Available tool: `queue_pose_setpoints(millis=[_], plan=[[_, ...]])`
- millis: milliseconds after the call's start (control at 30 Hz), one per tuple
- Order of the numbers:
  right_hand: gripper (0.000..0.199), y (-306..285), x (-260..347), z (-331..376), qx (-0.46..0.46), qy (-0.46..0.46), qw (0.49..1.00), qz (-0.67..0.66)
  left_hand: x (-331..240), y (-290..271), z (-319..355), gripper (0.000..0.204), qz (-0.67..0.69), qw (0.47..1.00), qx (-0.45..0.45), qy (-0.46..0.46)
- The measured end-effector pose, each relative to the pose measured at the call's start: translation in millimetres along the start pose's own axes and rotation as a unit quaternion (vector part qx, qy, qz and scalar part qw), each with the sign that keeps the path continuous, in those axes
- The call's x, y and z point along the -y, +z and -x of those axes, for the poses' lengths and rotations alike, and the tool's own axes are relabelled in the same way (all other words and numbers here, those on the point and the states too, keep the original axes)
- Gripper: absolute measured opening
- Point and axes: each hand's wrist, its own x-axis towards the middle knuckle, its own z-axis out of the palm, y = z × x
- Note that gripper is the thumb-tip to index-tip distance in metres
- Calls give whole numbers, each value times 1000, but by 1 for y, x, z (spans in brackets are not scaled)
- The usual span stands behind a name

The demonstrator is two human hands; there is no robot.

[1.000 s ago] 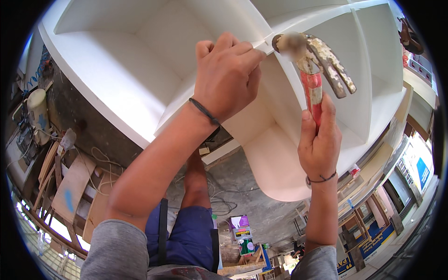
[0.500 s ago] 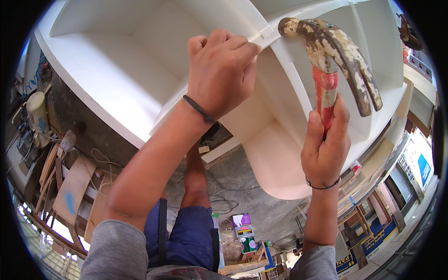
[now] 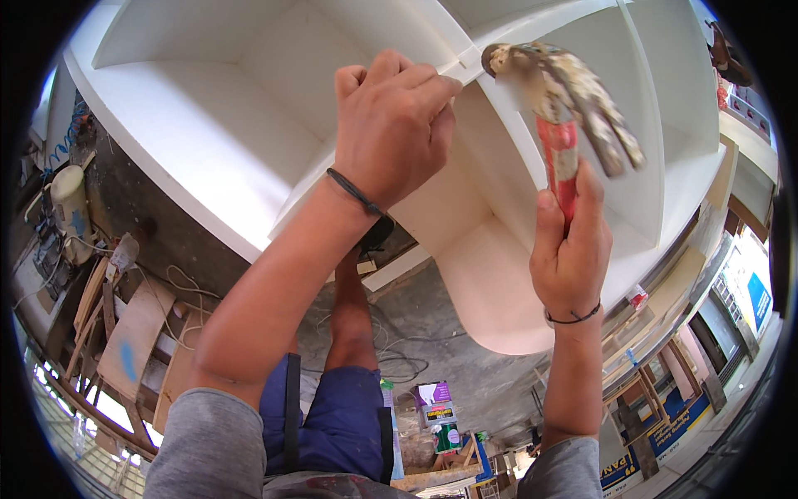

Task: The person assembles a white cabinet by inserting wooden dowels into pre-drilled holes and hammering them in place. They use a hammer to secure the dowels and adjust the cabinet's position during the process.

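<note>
My right hand (image 3: 572, 245) is wrapped round the red handle of a claw hammer (image 3: 559, 154). Its worn head, spotted with pale paint, is raised, with the striking face to the left and the claw to the right. My left hand (image 3: 395, 125) is closed at the front edge of a white cabinet divider (image 3: 470, 60), just left of the hammer's face. Its fingertips are hidden, so what they pinch cannot be made out. Around both hands stands the white cabinet (image 3: 208, 104) with several open compartments and a rounded lower panel (image 3: 499, 308).
Wooden boards (image 3: 133, 337) and cables lie at the left, near a pale cylindrical container (image 3: 71, 204). Cans and a purple box (image 3: 432, 394) stand on the concrete floor by my legs. Framed wooden pieces (image 3: 636, 395) fill the right side.
The hammer has moved left and slightly tilted, its face now closer to my left hand; the head is blurred. My left hand has stayed nearly in place.
</note>
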Motion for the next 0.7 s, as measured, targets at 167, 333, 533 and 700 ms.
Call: queue_pose_setpoints(millis=[167, 333, 533, 700], plan=[[41, 3, 0, -4, 25, 44, 999, -7, -2, -2, 0, 17, -5, 1000, 12, 0], [40, 4, -1, 0, -7, -19, 1000, 13, 0, -1, 1, 17, -8, 1000, 9, 0], [39, 1, 0, -2, -12, -6, 1000, -15, 1, 2, 0, 16, -6, 1000, -3, 8], [40, 5, -3, -2, 19, 36, 999, 28, 0, 1, 0, 16, 4, 1000, 1, 9]])
